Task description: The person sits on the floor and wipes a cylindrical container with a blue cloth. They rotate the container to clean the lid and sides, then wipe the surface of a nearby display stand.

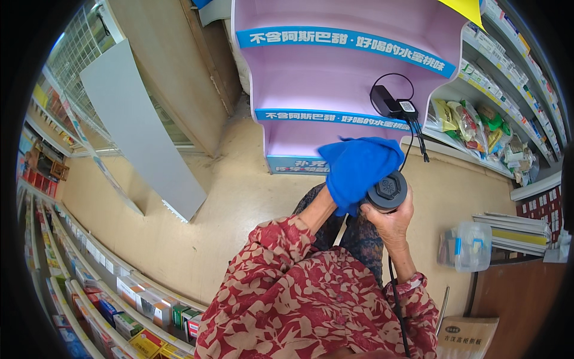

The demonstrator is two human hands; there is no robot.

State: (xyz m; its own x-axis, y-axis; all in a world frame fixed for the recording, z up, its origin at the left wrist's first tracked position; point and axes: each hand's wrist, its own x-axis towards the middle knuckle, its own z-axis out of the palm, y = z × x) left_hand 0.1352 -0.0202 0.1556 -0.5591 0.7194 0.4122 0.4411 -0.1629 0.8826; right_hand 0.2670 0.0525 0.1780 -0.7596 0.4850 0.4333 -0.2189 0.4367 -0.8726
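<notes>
A blue cloth covers my left hand, whose fingers are hidden; its folds touch the side of a round container. My right hand grips that container, which has a dark lid with a raised hexagonal centre. Both hands are in front of my body, close together. Beyond them, black power adapters with cables rest at the right side of a pink display rack. A black cable runs down along my red patterned clothing.
Stocked shelves line the right, with bagged goods low down. Boxed products fill curved shelving at lower left. A grey panel leans at left. A clear plastic box and a cardboard piece are at right.
</notes>
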